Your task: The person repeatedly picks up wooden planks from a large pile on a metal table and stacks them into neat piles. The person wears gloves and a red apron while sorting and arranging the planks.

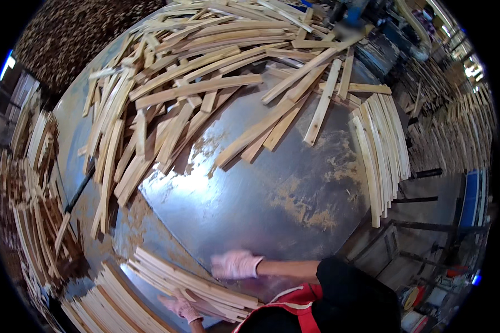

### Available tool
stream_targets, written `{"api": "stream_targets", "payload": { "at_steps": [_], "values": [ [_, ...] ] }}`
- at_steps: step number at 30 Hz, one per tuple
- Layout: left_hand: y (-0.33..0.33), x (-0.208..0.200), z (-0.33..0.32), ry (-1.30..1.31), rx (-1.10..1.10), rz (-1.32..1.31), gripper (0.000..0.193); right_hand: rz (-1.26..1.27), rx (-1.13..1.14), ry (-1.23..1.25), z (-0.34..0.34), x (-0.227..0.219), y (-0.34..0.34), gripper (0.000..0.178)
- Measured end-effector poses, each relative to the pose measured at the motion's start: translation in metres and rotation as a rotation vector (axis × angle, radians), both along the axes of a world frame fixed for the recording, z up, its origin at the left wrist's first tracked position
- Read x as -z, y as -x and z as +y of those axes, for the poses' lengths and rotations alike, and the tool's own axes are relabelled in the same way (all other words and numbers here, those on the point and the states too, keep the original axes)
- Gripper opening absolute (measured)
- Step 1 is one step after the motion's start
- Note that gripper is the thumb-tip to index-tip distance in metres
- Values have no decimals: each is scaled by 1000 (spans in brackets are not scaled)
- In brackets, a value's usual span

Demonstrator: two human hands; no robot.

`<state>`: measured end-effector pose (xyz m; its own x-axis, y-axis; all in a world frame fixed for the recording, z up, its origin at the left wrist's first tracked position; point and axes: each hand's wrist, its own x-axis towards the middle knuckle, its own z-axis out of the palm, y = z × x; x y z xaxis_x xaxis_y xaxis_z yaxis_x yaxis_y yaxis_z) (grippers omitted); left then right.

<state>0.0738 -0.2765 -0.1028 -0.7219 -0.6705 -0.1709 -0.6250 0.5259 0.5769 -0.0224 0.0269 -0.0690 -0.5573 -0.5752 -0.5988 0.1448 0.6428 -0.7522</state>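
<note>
My left hand (179, 306), in a pale glove, lies at the near side of a row of light wooden slats (189, 277) at the table's near edge. Its fingers look stretched out and touch or almost touch the slats; exact contact is hard to make out. My right hand (236, 265), gloved too, passes over the metal tabletop (250, 211) just beyond that row. Motion smears its fingers, and no slat shows in it. Farther off, a big loose pile of wooden slats (200, 86) covers the far and left parts of the table.
An aligned row of slats (380, 150) lies along the table's right edge. More slats (114, 302) are lined up at the lower left, beside stacked wood (36, 216). Sawdust (303, 202) is scattered on the metal. Machinery (375, 47) stands at the far right.
</note>
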Motion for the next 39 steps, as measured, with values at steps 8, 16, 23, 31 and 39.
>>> {"api": "stream_targets", "payload": {
  "at_steps": [8,16,23,31,39],
  "values": [
    [304,-25,261,12,1078,207,88,790,1154,-902,231,88,191,80],
    [322,16,416,293,1387,-141,86,766,1419,-701,236,123,174,78],
    [191,-37,331,-585,1073,-557,76,30,920,-483,217,88,44,67],
    [50,-6,244,-721,963,-294,96,264,1268,162,105,59,-81,56],
    [-27,-52,183,-808,613,-125,102,208,849,408,46,-23,-83,82]
  ]
}}
